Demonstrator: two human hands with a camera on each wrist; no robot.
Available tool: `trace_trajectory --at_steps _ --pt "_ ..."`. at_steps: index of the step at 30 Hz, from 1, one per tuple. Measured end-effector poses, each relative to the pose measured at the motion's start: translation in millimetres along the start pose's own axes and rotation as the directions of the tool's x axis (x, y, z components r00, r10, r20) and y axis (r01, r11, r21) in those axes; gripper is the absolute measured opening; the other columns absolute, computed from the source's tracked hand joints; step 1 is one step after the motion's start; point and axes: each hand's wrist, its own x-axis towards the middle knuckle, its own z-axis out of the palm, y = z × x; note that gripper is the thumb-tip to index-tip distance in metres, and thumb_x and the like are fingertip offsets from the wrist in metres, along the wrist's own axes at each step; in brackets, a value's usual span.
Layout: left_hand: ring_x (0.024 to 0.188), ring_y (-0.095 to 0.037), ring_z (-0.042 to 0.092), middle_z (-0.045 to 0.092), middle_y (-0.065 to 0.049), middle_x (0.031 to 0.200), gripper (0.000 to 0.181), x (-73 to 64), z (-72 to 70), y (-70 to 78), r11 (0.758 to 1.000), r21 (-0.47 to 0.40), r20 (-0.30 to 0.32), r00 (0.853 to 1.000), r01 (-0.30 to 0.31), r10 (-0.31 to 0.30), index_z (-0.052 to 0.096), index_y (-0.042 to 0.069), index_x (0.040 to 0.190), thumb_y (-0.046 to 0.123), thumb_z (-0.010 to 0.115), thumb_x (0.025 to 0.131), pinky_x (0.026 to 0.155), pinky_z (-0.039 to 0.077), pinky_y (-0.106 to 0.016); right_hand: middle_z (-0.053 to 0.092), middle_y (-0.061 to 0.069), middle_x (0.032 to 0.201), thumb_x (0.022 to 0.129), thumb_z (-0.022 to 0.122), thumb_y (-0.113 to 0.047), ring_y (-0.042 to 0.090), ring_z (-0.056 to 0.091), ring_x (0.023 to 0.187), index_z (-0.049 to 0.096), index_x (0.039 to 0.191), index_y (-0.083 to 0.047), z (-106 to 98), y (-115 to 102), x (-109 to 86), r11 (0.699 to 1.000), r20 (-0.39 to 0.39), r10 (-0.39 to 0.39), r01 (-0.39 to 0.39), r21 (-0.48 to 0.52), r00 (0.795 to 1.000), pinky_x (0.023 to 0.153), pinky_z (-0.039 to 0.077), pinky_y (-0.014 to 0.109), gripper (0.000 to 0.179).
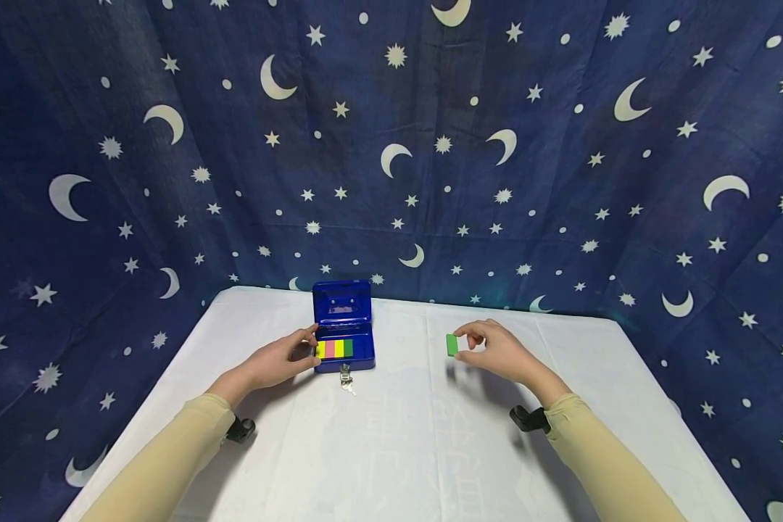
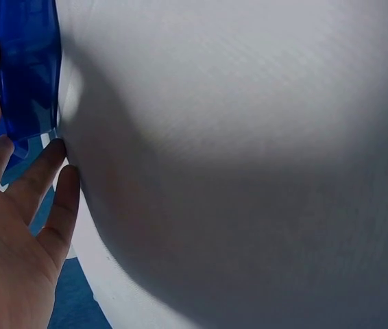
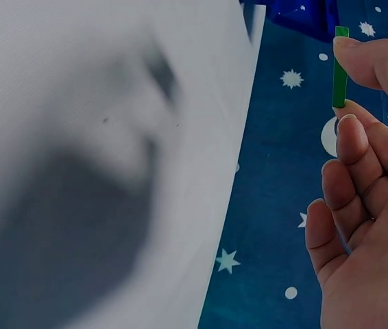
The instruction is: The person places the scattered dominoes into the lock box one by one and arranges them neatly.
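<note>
A small blue metal cash box (image 1: 363, 357) stands on the table with its lid (image 1: 341, 290) raised. Inside lies a row of flat rectangular blocks (image 1: 339, 349) in yellow, pink, yellow and dark green. My left hand (image 1: 275, 362) rests at the box's left side, thumb near the front corner and fingers loosely spread along the wall; the left wrist view shows its fingertips against the blue side (image 2: 31, 75). To the right, my right hand (image 1: 501, 353) pinches a thin green rectangular block (image 1: 452, 345) by its two ends between thumb and index finger, above the table.
Keys (image 1: 347, 386) hang from the lock at the box's front. A white cloth covers the table (image 1: 391, 449). Behind and on both sides hangs a dark blue curtain (image 1: 431, 196) with moons and stars.
</note>
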Motion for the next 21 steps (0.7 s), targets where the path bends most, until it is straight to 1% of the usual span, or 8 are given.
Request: trace_trajectory --at_steps 4,9,12,15,17,19,21 --pt "0.144 -0.032 0.041 0.028 0.001 0.166 0.048 -0.7 -0.3 0.2 1.0 -0.001 0.003 1.0 0.004 -0.004 0.053 0.023 0.128 0.056 0.063 0.096 0.111 0.034 -0.063 0.055 -0.005 0.088 0.086 0.081 -0.035 0.022 0.05 0.095 0.069 0.118 -0.02 2.4 -4.5 7.7 1.0 0.004 -0.008 0.008 -0.008 1.0 0.083 0.041 0.04 0.037" --pt "0.144 -0.032 0.041 0.028 0.0 0.166 0.047 0.0 -0.2 -0.1 1.0 0.001 0.004 1.0 0.009 -0.009 0.052 0.023 0.128 0.056 0.063 0.096 0.111 0.033 -0.063 0.056 -0.005 0.086 0.085 0.081 -0.035 0.019 0.049 0.094 0.07 0.116 -0.021 5.1 -11.2 15.8 1.0 0.008 -0.013 0.014 -0.011 1.0 0.083 0.041 0.039 0.037" --pt "0.144 -0.032 0.04 0.029 0.0 0.165 0.048 0.5 -0.9 0.3 1.0 -0.002 0.002 1.0 0.014 -0.014 0.053 0.024 0.129 0.056 0.063 0.095 0.111 0.033 -0.063 0.056 -0.005 0.087 0.085 0.081 -0.035 0.02 0.05 0.094 0.07 0.117 -0.02 6.2 -15.7 20.2 1.0 0.016 -0.014 0.014 -0.003 1.0 0.084 0.042 0.039 0.037" --pt "0.144 -0.033 0.041 0.03 -0.001 0.165 0.047 0.2 -2.0 0.7 1.0 -0.001 0.003 1.0 0.004 -0.004 0.053 0.023 0.128 0.056 0.063 0.096 0.11 0.034 -0.064 0.056 -0.005 0.088 0.085 0.081 -0.034 0.023 0.051 0.096 0.07 0.117 -0.02 7.3 -19.9 24.2 1.0 0.025 -0.013 0.012 0.007 1.0 0.085 0.042 0.04 0.037" --pt "0.144 -0.033 0.041 0.029 0.0 0.166 0.046 0.0 -2.2 0.8 1.0 -0.004 0.007 1.0 0.002 -0.002 0.053 0.023 0.126 0.056 0.063 0.096 0.11 0.035 -0.063 0.057 -0.004 0.089 0.085 0.081 -0.033 0.025 0.052 0.097 0.07 0.118 -0.02 8.5 -21.8 27.0 1.0 0.03 -0.01 0.01 0.014 1.0 0.085 0.043 0.04 0.037" --pt "0.143 -0.033 0.041 0.028 0.0 0.166 0.046 -0.3 -2.2 0.7 1.0 0.001 0.008 1.0 -0.008 0.008 0.053 0.022 0.125 0.057 0.062 0.096 0.109 0.036 -0.063 0.057 -0.004 0.089 0.085 0.081 -0.034 0.025 0.052 0.098 0.069 0.118 -0.02 9.9 -23.9 29.8 1.0 0.034 -0.015 0.014 0.016 0.999 0.086 0.043 0.04 0.037" --pt "0.143 -0.031 0.042 0.029 0.002 0.166 0.047 -0.7 -1.8 0.5 1.0 -0.001 0.008 1.0 -0.005 0.005 0.053 0.023 0.125 0.058 0.062 0.096 0.109 0.036 -0.062 0.057 -0.004 0.089 0.085 0.081 -0.034 0.024 0.052 0.098 0.07 0.118 -0.02 11.7 -26.3 32.4 1.0 0.035 -0.021 0.02 0.024 0.999 0.086 0.043 0.04 0.037"
